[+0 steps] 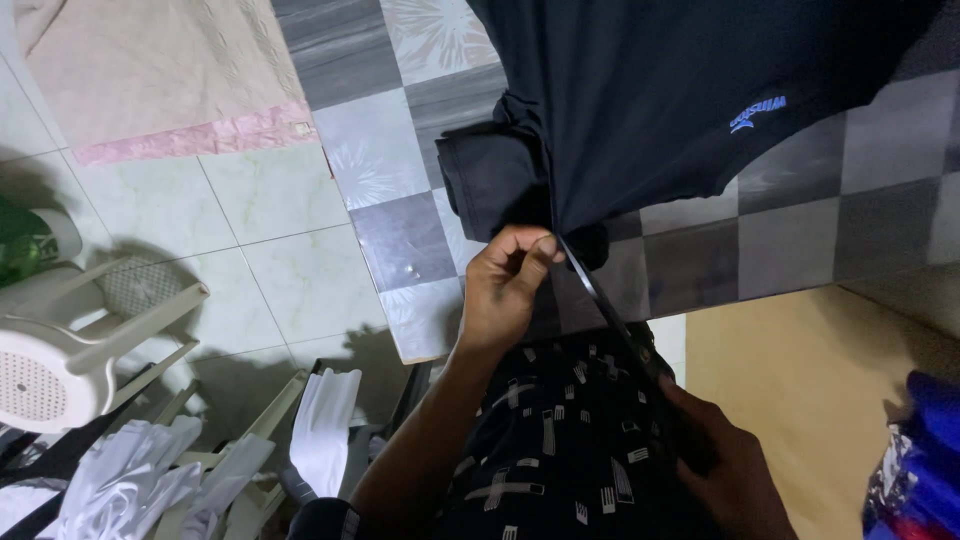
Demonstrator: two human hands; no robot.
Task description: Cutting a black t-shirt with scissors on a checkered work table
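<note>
Fingers (535,250) of my left hand (505,290) pinch the dark shirt (640,100) edge; it lies up ahead on the checked surface (800,230), while my right hand (725,465) grips scissors (610,305) pointing up at it

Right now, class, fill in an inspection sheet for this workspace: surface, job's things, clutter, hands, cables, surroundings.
Surface: checked grey tabletop.
Job's things: dark garment spread on it; scissors at its edge.
Clutter: white cloths heaped at lower left.
Hands: left hand pinches the garment's edge; right hand holds the scissors.
Cables: nothing seen.
Surroundings: white plastic chair, pink cloth, tiled floor.
</note>
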